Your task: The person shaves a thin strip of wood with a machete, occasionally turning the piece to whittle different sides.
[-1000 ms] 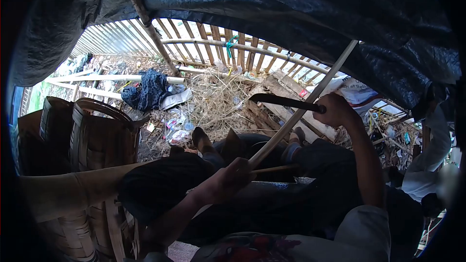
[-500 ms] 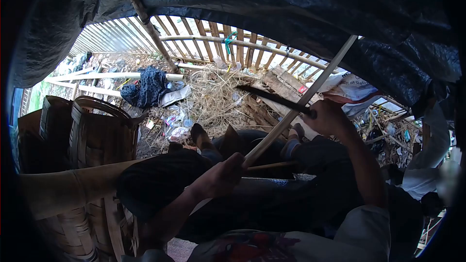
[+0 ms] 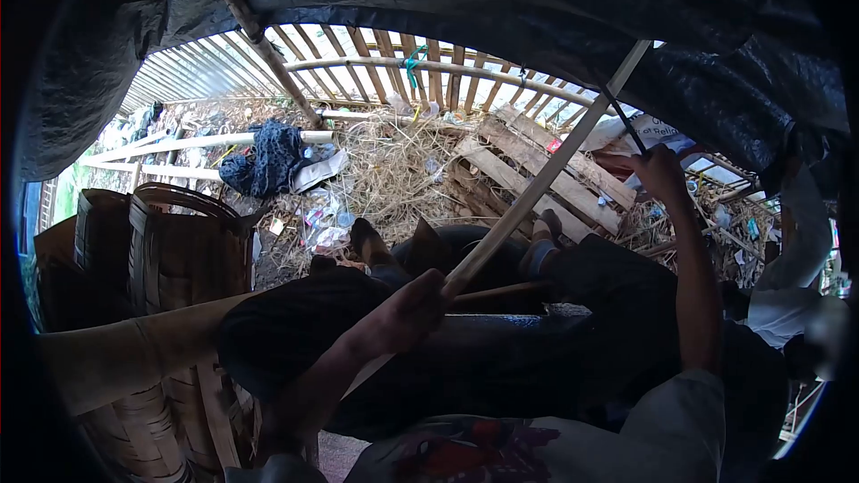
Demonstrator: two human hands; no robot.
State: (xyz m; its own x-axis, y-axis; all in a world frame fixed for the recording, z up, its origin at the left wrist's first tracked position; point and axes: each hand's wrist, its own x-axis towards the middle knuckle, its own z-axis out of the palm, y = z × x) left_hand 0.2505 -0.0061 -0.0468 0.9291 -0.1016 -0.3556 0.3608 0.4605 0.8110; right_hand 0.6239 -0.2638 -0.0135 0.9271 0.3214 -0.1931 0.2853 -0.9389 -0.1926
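Note:
My left hand (image 3: 407,309) grips a long pale bamboo strip (image 3: 546,174) low down, over my dark trousers. The strip slants up and to the right toward the black tarp. My right hand (image 3: 660,172) is raised at the right and holds the handle of a dark-bladed knife (image 3: 619,116). The blade points up and left, close to the strip's upper part. A thinner stick (image 3: 501,292) lies across my lap just right of the left hand.
Woven bamboo baskets (image 3: 179,259) stand at the left. Ahead lie dry straw (image 3: 398,170), a wooden pallet (image 3: 537,174), a dark cloth (image 3: 268,156) and litter. A slatted bamboo fence (image 3: 403,72) closes the far side. Black tarp (image 3: 501,0) hangs overhead. Another person's pale sleeve (image 3: 796,259) is at the right.
My right hand has lifted and swung right, turning the knife from lying across the strip to pointing steeply upward. The left hand keeps its grip on the strip.

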